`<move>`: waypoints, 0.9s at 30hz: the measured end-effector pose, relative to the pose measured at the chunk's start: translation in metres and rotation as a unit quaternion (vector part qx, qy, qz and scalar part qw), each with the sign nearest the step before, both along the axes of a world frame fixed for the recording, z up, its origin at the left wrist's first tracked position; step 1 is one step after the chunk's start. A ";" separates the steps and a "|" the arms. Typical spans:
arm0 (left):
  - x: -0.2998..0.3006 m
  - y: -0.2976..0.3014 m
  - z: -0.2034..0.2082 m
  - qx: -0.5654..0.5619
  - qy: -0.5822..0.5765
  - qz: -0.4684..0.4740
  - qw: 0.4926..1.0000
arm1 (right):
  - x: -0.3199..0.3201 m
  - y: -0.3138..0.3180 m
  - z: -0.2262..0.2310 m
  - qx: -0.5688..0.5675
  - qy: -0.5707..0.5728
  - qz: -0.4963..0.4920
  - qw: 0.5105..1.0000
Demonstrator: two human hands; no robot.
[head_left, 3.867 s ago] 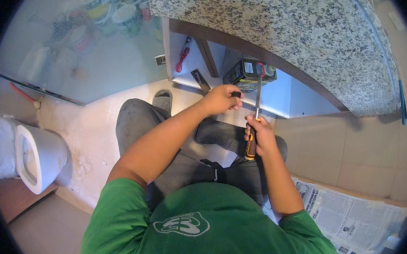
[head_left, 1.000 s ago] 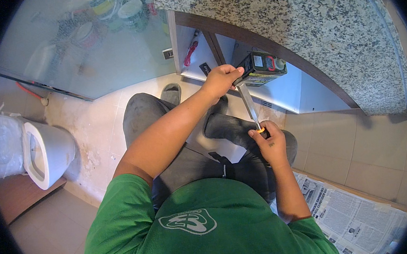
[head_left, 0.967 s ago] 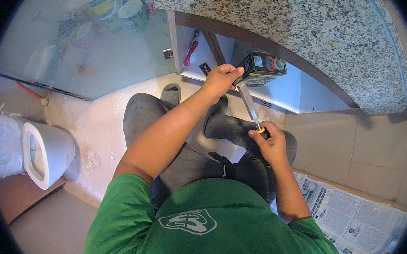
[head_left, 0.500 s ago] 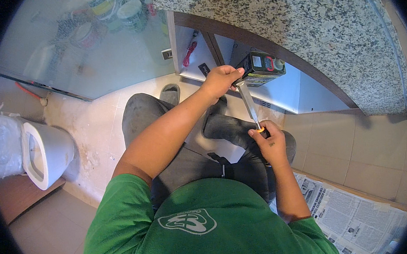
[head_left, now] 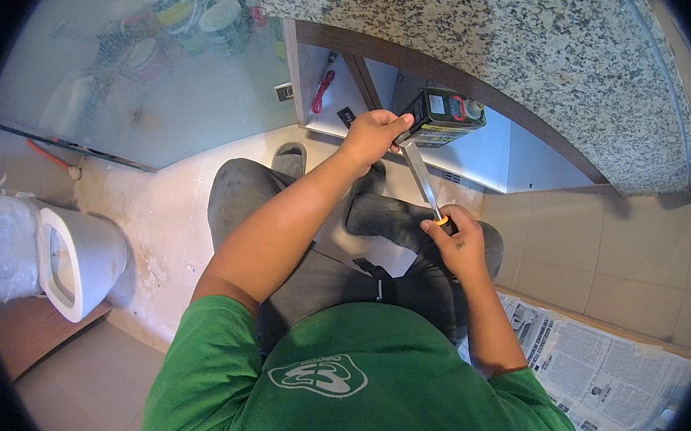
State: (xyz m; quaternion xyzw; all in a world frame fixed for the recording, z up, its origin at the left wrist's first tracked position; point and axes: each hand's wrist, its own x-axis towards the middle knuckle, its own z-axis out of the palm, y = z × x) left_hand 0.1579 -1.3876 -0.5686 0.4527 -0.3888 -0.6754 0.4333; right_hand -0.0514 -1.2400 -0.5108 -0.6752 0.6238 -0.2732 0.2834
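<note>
A dark rectangular can (head_left: 445, 120) with a red handle and a pale cap on its top end tilts in front of the low cabinet opening. My left hand (head_left: 374, 137) grips its near left corner, thumb on top and fingers partly hidden beneath. In my right hand (head_left: 458, 240) is a chisel (head_left: 421, 176), its flat metal blade pointing up and left, with a yellow ring where the dark handle starts. My fingers close round the handle. The blade's far end lies right by my left fingertips and the can's corner; whether it touches the can I cannot tell.
Above the cabinet (head_left: 510, 160) curves a speckled granite counter (head_left: 526, 51). A red cord bundle (head_left: 322, 93) hangs inside it. A toilet bowl (head_left: 83, 250) stands at left, near a glass panel (head_left: 186, 106) with tubs behind it. Newspaper (head_left: 596, 366) covers the lower right floor.
Almost nothing differs. The chisel blade is turned slightly, and both hands keep their grip in about the same place.
</note>
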 end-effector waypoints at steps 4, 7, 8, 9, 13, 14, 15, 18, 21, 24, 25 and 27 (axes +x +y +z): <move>-0.001 0.001 0.001 -0.006 -0.003 -0.006 1.000 | -0.001 0.000 -0.001 0.008 -0.010 -0.008 1.000; -0.003 0.003 0.000 -0.011 -0.007 -0.005 1.000 | -0.001 0.000 -0.001 0.013 -0.006 -0.002 1.000; -0.004 0.004 0.000 -0.013 -0.009 -0.003 1.000 | -0.001 0.000 -0.001 0.015 -0.003 0.000 1.000; -0.004 0.005 0.000 -0.013 -0.015 -0.005 1.000 | -0.001 0.000 -0.002 0.015 -0.004 0.003 1.000; -0.007 0.008 -0.001 -0.010 -0.046 -0.012 0.999 | -0.001 0.001 -0.003 0.021 -0.003 0.004 1.000; -0.008 0.009 -0.001 -0.009 -0.056 -0.015 0.998 | -0.002 0.001 -0.003 0.024 -0.003 0.002 1.000; -0.010 0.010 -0.001 -0.012 -0.058 -0.013 0.998 | -0.003 0.001 -0.004 0.019 -0.006 0.004 1.000; -0.014 0.013 -0.005 -0.022 -0.058 -0.006 0.998 | -0.003 -0.001 -0.005 0.017 -0.010 0.008 1.000; -0.015 0.015 -0.013 -0.022 -0.057 0.003 0.998 | -0.002 -0.004 -0.005 0.046 -0.006 0.008 0.999; -0.015 0.018 -0.015 -0.009 -0.071 0.006 0.997 | -0.004 -0.006 -0.012 0.076 -0.009 0.006 0.997; -0.014 0.017 -0.018 -0.007 -0.069 0.006 0.998 | -0.002 -0.008 -0.013 0.084 -0.010 0.003 0.996; -0.012 0.016 -0.023 -0.005 -0.080 -0.001 0.997 | 0.000 -0.008 -0.016 0.084 -0.025 0.001 0.996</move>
